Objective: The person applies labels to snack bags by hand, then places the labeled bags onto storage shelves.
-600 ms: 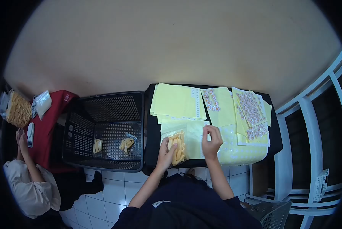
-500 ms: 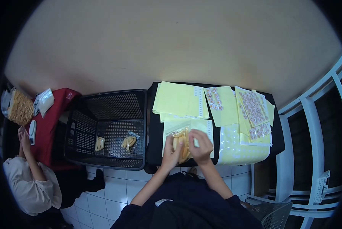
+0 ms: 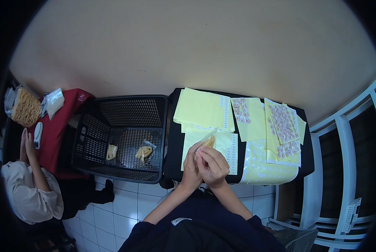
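**Two hands meet at a small bag of snack sticks over the yellow sheets**

The left hand is closed on a small clear bag of pale snack sticks; the right hand is drawn up against it, fingers bent and thumb tucked in; whether those fingers clamp the plastic or only press on it, I cannot tell. The bag is tilted, its upper part showing beyond the fingers and the rest hidden by them; it is held over the near part of the black-covered table, in front of a yellow sheet with a printed strip.

Farther back lies a stack of yellow sheets; to its right are a yellow sheet with round stickers and, beyond that, overlapping sheets densely covered in round stickers; a glossy yellow sheet with pale round marks reaches the near edge.

Left of the table stands a black plastic crate; two bags of sticks lie apart on its floor, one at left, one at right. Farther left, a red-covered table holds a white device and a clear bag with white contents; a large bag of sticks is beside them; a co-worker's hands are raised close together near the device.
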### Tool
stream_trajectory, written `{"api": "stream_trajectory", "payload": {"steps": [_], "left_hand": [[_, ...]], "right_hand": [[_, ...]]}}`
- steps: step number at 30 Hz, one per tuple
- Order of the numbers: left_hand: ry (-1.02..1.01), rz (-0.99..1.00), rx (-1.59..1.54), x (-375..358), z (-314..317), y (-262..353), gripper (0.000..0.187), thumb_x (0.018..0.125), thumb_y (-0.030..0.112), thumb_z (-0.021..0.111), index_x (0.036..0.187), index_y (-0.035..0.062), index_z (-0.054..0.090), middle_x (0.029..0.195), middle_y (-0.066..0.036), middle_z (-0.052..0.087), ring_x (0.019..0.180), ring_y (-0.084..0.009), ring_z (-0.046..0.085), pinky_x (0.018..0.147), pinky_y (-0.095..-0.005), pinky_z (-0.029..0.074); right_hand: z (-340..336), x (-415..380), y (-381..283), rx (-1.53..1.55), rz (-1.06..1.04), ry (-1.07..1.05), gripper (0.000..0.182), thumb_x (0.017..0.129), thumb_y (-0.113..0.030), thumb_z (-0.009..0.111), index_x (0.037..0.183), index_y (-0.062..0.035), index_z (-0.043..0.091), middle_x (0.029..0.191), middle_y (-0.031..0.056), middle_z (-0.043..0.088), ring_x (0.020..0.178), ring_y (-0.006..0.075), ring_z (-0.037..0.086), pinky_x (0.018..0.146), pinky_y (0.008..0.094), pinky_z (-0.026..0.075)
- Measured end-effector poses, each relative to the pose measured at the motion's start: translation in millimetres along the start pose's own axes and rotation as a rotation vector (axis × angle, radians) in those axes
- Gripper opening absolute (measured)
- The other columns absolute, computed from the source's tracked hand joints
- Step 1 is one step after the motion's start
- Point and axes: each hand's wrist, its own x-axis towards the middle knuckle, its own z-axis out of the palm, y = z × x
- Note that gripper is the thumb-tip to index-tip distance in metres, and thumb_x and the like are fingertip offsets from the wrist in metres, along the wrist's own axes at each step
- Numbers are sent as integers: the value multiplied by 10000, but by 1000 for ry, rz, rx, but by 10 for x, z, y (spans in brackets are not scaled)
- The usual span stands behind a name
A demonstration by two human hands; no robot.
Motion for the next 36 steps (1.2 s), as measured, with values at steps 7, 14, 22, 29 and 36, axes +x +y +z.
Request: {"api": "stream_trajectory", "payload": {"steps": [7,14,22,29,36], "left_hand": [[1,36,-19,-15,15,-42,329,874,103,435,1173,-18,372,1067,-182,514,975,-295,542,802,-335,439],[-4,-33,-91,-17,27,-12,338,845,107,483,1145,-27,403,1086,-180,515,983,-277,544,817,-328,440],[-30,-77,-122,-41,47,-66,470,769,75,587,1167,-40,367,1057,-179,516,976,-264,544,784,-333,453],[-23,183,-220,95,-9,201,305,819,95,436,1100,-20,410,1004,-182,460,916,-319,486,765,-350,405],[-54,-86,-78,10,50,-116,456,817,98,550,1191,-30,321,1088,-192,494,1002,-275,525,827,-328,427]], "right_hand": [[-7,16,-30,-4,-18,-10,150,622,33,685,760,24,625,809,104,625,749,243,619,690,309,513],[-80,88,-65,-146,-13,-76,172,601,-57,710,765,-64,661,799,63,635,802,216,592,785,352,427],[-138,19,24,-185,125,-178,238,639,-205,688,858,-114,674,994,69,591,1004,272,462,879,377,320],[-138,-1,2,-155,60,-233,273,651,-250,684,899,-138,658,1068,49,554,1056,257,430,896,401,296],[-120,-7,23,-141,21,-245,236,653,-233,682,877,-162,658,1071,54,542,1056,237,443,912,407,289]]}}
